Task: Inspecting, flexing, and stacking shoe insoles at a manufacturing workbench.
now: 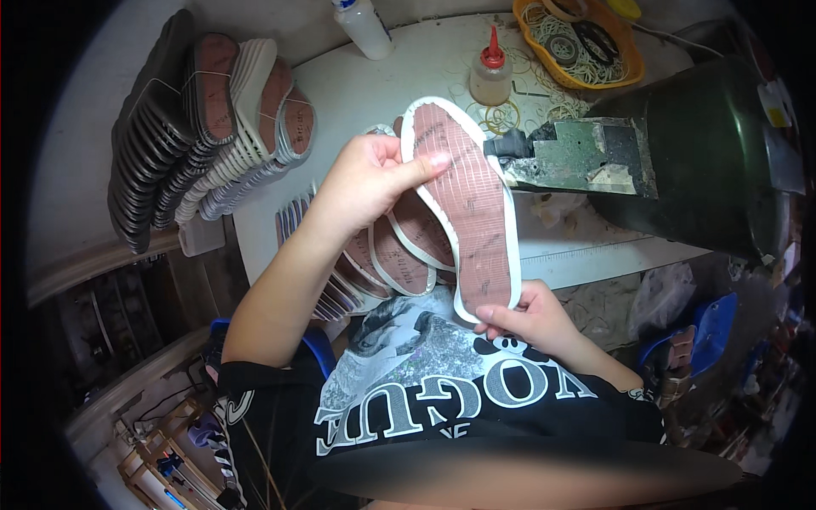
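Observation:
A shoe insole (478, 212) with a reddish-brown, grid-patterned face and a white rim is held up in front of my chest, its wider end pointing away. My left hand (367, 176) grips it near that wide end, thumb lying across the brown face. At the narrow near end, my right hand (544, 320) pinches the rim between thumb and fingers. Behind it, more brown insoles with white rims (401, 261) lie overlapping on the table, partly hidden. The insole's right edge overlaps the tip of a green machine arm (571, 157) in view; I cannot tell whether they touch.
Banded stacks of black-rimmed (157, 127) and white-rimmed insoles (255, 110) stand at left. On the white table (442, 51) are a red-capped squeeze bottle (490, 78), a white bottle (364, 30) and loose rubber bands. A yellow basket (586, 83) holds more bands. The dark green machine body (697, 157) fills the right.

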A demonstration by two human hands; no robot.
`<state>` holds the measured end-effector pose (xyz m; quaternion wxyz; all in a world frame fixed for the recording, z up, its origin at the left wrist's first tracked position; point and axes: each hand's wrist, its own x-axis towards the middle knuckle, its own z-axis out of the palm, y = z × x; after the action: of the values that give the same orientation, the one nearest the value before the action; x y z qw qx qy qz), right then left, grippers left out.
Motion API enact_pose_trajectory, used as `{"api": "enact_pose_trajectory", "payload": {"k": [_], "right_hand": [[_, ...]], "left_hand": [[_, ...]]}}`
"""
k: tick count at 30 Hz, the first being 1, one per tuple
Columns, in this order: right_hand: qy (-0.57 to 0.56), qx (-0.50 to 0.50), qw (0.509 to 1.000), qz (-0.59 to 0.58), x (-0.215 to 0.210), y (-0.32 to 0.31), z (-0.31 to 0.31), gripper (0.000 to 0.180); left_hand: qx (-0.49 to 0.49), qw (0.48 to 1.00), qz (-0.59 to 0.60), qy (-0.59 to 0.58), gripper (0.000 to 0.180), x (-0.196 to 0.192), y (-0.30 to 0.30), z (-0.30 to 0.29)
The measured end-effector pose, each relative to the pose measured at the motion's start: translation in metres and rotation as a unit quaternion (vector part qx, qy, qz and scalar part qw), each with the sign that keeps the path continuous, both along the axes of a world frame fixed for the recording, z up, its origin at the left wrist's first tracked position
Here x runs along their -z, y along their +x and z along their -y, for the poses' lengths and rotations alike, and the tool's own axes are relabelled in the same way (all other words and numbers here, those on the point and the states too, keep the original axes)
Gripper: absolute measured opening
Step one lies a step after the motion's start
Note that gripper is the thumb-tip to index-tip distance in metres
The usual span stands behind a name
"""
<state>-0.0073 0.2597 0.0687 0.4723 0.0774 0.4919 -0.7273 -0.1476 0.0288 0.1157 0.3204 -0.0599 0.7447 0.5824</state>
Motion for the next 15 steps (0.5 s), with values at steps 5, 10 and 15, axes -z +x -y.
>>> {"api": "enact_pose_trajectory", "payload": {"k": [5, 10, 15], "right_hand": [[0.002, 0.106, 0.994, -0.003, -0.005, -0.001, 0.011, 0.02], [-0.059, 0.198, 0.978, -0.009, -0.016, -0.016, 0.023, 0.022], [-0.091, 0.273, 0.957, -0.042, -0.011, -0.036, 0.038, 0.019]], "left_hand": [[-0.018, 0.999, -0.029, -0.012, 0.036, 0.0, -0.012, -0.003], [-0.04, 0.998, -0.031, -0.036, 0.042, 0.019, -0.029, 0.001], [-0.007, 0.998, -0.02, -0.057, 0.047, 0.023, -0.065, 0.008]]}}
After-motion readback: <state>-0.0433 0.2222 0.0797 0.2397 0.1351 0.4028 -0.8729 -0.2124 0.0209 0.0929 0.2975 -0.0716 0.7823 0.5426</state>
